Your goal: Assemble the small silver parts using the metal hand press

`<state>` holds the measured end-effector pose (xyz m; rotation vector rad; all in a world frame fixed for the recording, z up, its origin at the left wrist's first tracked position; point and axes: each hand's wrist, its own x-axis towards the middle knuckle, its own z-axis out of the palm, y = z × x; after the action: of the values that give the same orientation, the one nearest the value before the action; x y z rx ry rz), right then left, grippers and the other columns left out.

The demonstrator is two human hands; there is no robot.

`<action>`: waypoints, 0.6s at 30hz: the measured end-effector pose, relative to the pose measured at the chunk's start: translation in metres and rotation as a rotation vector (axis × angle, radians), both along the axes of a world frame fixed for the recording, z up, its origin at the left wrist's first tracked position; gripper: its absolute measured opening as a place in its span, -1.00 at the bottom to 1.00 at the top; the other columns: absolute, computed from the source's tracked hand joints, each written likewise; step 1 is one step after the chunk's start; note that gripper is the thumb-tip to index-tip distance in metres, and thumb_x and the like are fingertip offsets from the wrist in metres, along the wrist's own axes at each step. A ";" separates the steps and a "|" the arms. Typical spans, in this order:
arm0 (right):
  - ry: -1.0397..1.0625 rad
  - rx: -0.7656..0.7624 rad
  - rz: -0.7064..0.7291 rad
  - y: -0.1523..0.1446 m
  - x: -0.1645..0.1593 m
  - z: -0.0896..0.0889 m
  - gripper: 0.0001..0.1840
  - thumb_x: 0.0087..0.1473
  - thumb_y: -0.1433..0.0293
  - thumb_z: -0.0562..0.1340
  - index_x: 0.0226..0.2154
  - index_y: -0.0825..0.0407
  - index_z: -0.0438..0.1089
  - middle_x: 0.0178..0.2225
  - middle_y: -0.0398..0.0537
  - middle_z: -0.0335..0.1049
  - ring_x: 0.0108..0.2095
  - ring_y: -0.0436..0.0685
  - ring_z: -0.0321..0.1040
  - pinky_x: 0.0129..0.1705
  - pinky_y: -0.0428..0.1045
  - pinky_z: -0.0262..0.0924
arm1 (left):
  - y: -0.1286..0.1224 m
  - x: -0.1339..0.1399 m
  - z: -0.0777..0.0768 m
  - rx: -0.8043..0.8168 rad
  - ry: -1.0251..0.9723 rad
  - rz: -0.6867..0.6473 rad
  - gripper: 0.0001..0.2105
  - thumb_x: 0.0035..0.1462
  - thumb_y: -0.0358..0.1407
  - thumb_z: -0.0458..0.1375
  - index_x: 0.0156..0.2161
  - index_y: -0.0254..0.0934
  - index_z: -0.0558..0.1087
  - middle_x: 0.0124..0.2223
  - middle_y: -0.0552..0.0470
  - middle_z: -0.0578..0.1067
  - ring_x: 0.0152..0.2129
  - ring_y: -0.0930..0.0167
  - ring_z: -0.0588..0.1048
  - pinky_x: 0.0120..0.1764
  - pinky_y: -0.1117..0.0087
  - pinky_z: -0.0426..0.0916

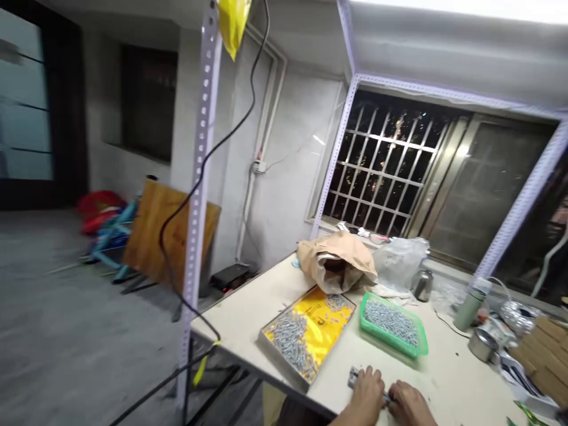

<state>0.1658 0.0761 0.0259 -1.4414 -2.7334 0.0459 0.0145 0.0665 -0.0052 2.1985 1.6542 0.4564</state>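
At the table's front edge my left hand (pixel 368 391) is closed over a small grey metal piece (pixel 354 377), whose end sticks out on the left of the fingers. Close beside it, my right hand (pixel 409 403) has its fingers curled together near the other end of the metal, and what they pinch is hidden. Beyond the hands stands a green plastic basket (pixel 393 342) full of small grey metal parts. To their left lies a shallow tray (pixel 284 370) lined with yellow, with piles of similar screw-like metal parts (pixel 293 340) on it.
A crumpled brown paper bag (pixel 341 254) and a clear plastic bag (pixel 402 263) sit at the back. On the right are a green bottle (pixel 469 310), a metal cup (pixel 483 345) and cardboard (pixel 544 361). A perforated metal post (pixel 199 177) with a black cable rises at the table's left corner.
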 end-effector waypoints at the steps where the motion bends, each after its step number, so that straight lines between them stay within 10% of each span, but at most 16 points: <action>1: -0.022 -0.006 -0.024 -0.002 -0.004 0.004 -0.83 -0.08 0.50 0.08 -0.42 -0.02 0.35 -0.33 -0.05 0.43 -0.26 0.14 0.39 -0.21 -0.03 0.21 | -0.001 0.000 -0.001 -0.003 -0.008 0.002 -0.68 0.06 -0.24 0.23 -0.05 -0.24 0.48 0.01 -0.19 0.43 0.05 0.07 0.31 0.08 -0.03 0.18; 11: -0.131 -0.038 -0.104 -0.020 -0.017 0.020 -0.78 0.00 0.51 0.14 -0.26 0.07 0.41 -0.22 0.02 0.44 -0.15 0.16 0.33 -0.16 -0.06 0.09 | -0.009 0.004 -0.007 0.188 0.140 0.025 -0.77 0.14 -0.34 0.13 -0.08 -0.28 0.48 -0.06 -0.15 0.44 -0.04 0.19 0.37 0.05 0.09 0.21; 18: -0.076 -0.054 -0.116 -0.018 -0.015 0.013 -0.85 0.03 0.48 0.18 -0.29 0.06 0.42 -0.24 0.00 0.44 -0.18 0.16 0.33 -0.19 -0.06 0.08 | -0.020 -0.020 0.018 0.161 0.110 -0.181 -0.79 0.20 -0.28 0.11 -0.06 -0.25 0.43 -0.06 -0.10 0.43 -0.08 0.25 0.41 -0.08 0.15 0.36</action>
<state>0.1504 0.0583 0.0387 -1.6459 -2.7219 0.0610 -0.0059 0.0461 0.0130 2.5053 1.4997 0.4396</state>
